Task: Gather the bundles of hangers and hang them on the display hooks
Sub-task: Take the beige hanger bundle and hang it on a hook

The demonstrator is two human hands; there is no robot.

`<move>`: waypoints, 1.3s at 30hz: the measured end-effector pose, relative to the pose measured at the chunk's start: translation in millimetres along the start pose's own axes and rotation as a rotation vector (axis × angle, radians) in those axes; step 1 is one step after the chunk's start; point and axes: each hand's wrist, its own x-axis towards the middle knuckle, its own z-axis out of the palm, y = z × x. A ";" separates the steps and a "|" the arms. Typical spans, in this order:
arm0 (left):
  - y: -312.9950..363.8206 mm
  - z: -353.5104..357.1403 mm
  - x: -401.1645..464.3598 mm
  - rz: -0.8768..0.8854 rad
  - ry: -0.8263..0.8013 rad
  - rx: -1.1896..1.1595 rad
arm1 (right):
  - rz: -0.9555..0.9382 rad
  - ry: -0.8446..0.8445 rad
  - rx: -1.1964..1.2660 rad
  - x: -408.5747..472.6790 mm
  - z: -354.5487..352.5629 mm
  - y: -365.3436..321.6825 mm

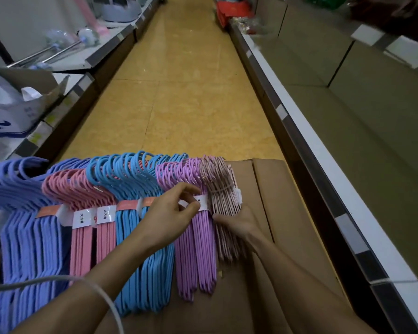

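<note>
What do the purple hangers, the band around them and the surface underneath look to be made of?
Purple hangers: thin rods with a matte coating, probably coated wire or plastic. Band: glossy white printed paper or film, pinched by the left hand. Surface: brown cardboard, with flap seams showing.

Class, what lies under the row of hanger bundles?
A brown cardboard box shows beneath the purple bundle and the pale pink bundle. Further left, the bundles cover whatever supports them. The right hand also slips under the pale pink bundle.
</note>
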 end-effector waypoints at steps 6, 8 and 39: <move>5.4 4.2 -1.3 -0.026 -0.033 -0.013 | -0.150 0.223 -0.479 -14.1 -19.2 -16.4; 9.4 7.2 -1.8 -0.015 -0.041 -0.011 | -0.188 0.270 -0.654 -20.6 -32.0 -22.5; 39.2 -12.6 10.7 -0.470 0.054 -1.583 | -0.460 -0.263 -0.044 -127.7 -90.3 -75.5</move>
